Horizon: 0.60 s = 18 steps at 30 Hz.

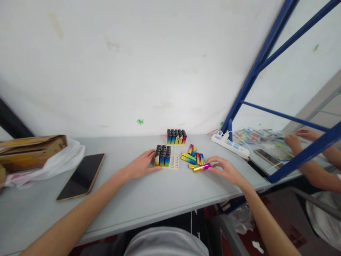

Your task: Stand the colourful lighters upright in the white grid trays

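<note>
My left hand [142,164] rests on the table with its fingers apart, beside a white tray [175,162] with round holes. Upright lighters with black tops [162,156] fill the left part of that tray; holes show on its right. My right hand [223,169] has its thumb and fingers closed on the end of a yellow and magenta metallic tube [201,168], which lies nearly level. Several shiny coloured tubes [188,158] lie loose just left of and behind it. Near the wall stands a second block of upright lighters [176,137].
A phone [82,176] lies at the left, with a cardboard box [33,153] and white plastic bag [71,156] behind it. A power strip [230,144] is at the right, by a blue frame [249,89]. Beyond it, another person's hands [298,140] work over small items.
</note>
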Available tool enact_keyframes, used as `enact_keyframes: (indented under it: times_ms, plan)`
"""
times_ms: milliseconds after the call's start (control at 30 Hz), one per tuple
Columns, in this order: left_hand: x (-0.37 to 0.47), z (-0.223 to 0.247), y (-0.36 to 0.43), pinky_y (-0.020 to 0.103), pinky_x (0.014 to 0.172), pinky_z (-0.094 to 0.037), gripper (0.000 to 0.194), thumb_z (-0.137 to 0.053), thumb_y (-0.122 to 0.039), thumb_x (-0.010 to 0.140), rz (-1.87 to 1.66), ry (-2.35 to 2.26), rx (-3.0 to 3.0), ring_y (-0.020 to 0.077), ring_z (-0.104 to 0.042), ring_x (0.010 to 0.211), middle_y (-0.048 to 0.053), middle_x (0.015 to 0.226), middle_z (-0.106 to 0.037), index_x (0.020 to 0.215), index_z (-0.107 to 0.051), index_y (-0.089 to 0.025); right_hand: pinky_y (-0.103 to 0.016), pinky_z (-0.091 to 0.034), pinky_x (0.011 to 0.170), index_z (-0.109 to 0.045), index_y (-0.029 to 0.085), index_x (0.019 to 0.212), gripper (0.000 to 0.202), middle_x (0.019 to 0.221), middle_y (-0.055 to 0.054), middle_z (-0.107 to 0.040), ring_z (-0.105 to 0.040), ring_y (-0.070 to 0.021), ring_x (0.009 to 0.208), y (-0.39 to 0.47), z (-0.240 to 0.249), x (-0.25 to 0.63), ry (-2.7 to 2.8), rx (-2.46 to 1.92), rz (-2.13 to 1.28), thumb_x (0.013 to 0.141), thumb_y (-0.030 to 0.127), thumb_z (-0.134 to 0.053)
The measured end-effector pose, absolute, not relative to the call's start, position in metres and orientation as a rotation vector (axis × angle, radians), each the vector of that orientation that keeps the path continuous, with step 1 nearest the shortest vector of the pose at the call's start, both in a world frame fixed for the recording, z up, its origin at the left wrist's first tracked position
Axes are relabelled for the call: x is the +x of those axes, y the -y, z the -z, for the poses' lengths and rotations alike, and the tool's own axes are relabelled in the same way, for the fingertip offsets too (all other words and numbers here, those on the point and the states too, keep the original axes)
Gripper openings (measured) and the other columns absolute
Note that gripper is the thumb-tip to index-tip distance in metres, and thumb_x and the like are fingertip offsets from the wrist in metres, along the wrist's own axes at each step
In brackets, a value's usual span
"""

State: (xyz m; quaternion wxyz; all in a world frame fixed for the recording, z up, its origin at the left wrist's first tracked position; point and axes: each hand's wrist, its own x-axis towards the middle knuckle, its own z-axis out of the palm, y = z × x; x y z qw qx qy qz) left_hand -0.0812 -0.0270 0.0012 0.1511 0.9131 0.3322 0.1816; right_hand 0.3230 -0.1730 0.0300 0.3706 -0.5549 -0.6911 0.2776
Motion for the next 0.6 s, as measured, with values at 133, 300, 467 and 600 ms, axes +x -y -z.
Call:
enact_keyframes:
  times_ms: [133, 300, 467, 600]
  plan:
    - [-0.081, -0.001, 0.027, 0.045, 0.124, -0.037, 0.072, -0.059, -0.071, 0.093, -0.546, -0.936, 2.635, 0.0344, -0.05, 0.145, 0.016, 0.153, -0.054, 0.142, -0.055, -0.018, -0.044, -0.056, 0.098, -0.074, 0.022, 0.106, 0.042, 0.11, -0.01, -0.077, -0.071, -0.0274, 0.103, 0.15, -0.033, 0.3, 1.533, -1.225, -0.916, 0.086, 0.058, -0.077]
    - [-0.082, -0.001, 0.027, 0.045, 0.124, -0.039, 0.073, -0.061, -0.069, 0.092, -0.55, -0.936, 2.616, 0.0349, -0.051, 0.144, 0.017, 0.153, -0.055, 0.142, -0.055, -0.016, -0.036, -0.059, 0.08, -0.072, 0.022, 0.109, 0.044, 0.093, -0.004, -0.072, -0.07, -0.0199, 0.083, 0.108, -0.046, 0.253, 1.24, -1.007, -1.03, 0.083, 0.057, -0.08]
    - [-0.081, -0.003, 0.027, 0.045, 0.123, -0.039, 0.071, -0.063, -0.068, 0.092, -0.539, -0.923, 2.591, 0.0346, -0.053, 0.141, 0.017, 0.153, -0.055, 0.142, -0.056, -0.017, -0.023, -0.042, 0.046, -0.07, 0.025, 0.11, 0.044, 0.094, -0.002, -0.068, -0.052, -0.0104, 0.059, 0.067, -0.063, 0.211, 1.305, -0.941, -1.034, 0.084, 0.06, -0.075]
    - [-0.084, -0.005, 0.024, 0.045, 0.122, -0.042, 0.07, -0.065, -0.067, 0.091, -0.551, -0.893, 2.559, 0.0348, -0.056, 0.138, 0.017, 0.15, -0.057, 0.139, -0.06, -0.017, -0.02, -0.023, 0.039, -0.067, 0.025, 0.107, 0.049, 0.084, 0.002, -0.062, -0.037, -0.0067, 0.05, 0.047, -0.054, 0.193, 1.264, -0.92, -1.042, 0.08, 0.064, -0.075]
